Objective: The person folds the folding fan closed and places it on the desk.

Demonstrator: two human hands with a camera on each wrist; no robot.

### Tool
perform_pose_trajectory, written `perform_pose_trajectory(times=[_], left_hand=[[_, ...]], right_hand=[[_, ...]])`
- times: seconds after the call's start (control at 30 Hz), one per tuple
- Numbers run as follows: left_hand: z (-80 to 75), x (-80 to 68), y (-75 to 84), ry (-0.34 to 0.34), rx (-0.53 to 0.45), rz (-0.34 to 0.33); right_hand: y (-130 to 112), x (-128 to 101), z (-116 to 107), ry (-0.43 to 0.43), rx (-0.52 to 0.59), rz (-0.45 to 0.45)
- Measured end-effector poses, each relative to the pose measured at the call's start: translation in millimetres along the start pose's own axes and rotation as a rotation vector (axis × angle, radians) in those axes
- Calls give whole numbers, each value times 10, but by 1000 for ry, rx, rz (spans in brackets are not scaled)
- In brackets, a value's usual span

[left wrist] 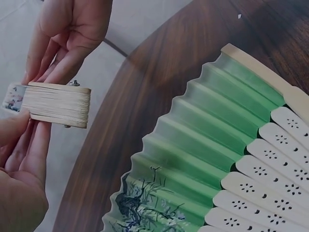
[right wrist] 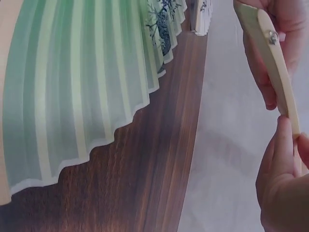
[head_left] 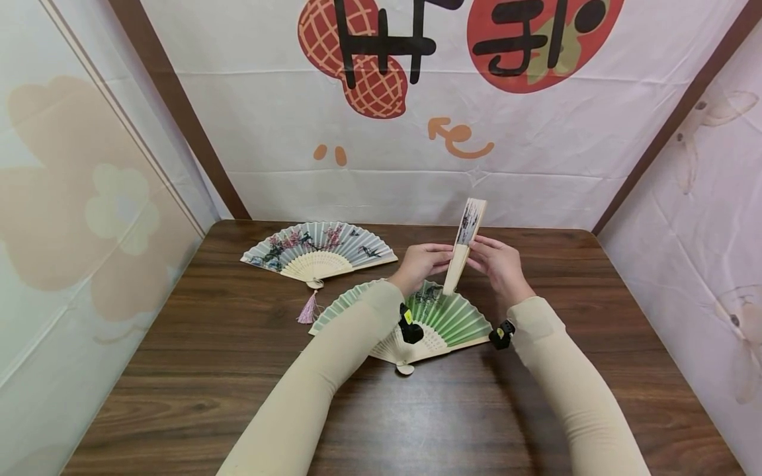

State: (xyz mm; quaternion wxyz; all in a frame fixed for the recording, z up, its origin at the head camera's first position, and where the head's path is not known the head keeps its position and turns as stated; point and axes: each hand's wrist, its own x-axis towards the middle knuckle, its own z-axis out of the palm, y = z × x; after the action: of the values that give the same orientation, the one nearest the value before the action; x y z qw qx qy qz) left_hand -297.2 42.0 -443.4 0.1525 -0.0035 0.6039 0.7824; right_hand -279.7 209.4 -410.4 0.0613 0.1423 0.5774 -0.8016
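Note:
A closed folding fan (head_left: 465, 246) with pale wooden sticks stands tilted upright above the table, held from both sides. My left hand (head_left: 433, 258) pinches its lower part from the left, and my right hand (head_left: 487, 256) pinches it from the right. In the left wrist view the fan's rivet end (left wrist: 58, 104) sits between my left hand's fingers (left wrist: 21, 150) and my right hand (left wrist: 67, 34). The right wrist view shows the guard stick (right wrist: 276, 67) pinched by my right hand's fingers (right wrist: 282, 164). Under my wrists an open green fan (head_left: 455, 316) lies flat.
An open blue-grey fan (head_left: 318, 248) with a pink tassel (head_left: 307, 309) lies at the table's back left. The brown wooden table (head_left: 238, 370) is boxed in by white printed cloth walls (head_left: 387, 165) at the back and on both sides.

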Motion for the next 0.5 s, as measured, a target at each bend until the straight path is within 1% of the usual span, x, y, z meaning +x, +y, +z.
perform_pose_trajectory(times=[0.1, 0.2, 0.4, 0.5], left_hand=[[9, -4, -12, 7, -11, 7], [12, -10, -13, 20, -21, 6], [22, -4, 9, 73, -22, 12], [38, 14, -4, 96, -31, 4]], right_hand=[[31, 13, 17, 33, -28, -28], [55, 6, 30, 43, -62, -35], [86, -27, 38, 10, -147, -12], [95, -42, 39, 1, -182, -11]])
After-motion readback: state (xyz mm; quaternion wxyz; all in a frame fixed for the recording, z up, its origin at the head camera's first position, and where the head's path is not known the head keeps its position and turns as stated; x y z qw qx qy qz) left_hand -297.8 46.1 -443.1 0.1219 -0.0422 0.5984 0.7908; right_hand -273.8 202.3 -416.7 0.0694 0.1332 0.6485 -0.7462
